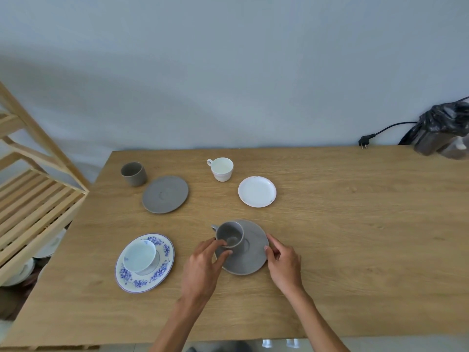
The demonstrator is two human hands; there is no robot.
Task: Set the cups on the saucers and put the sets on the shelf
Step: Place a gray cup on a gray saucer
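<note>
I have my left hand [205,260] pinching the grey cup [230,234] on the near grey saucer [250,260], my right hand [283,260] gripping its rim. The blue-patterned set [144,262] looks paired; two far pairs remain apart, and the shelf [35,199] seems unfilled.

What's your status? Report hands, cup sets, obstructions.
Left hand pinching grey handled cup on grey round saucer. Right hand gripping the saucer's rim. Nothing blocking them.
</note>
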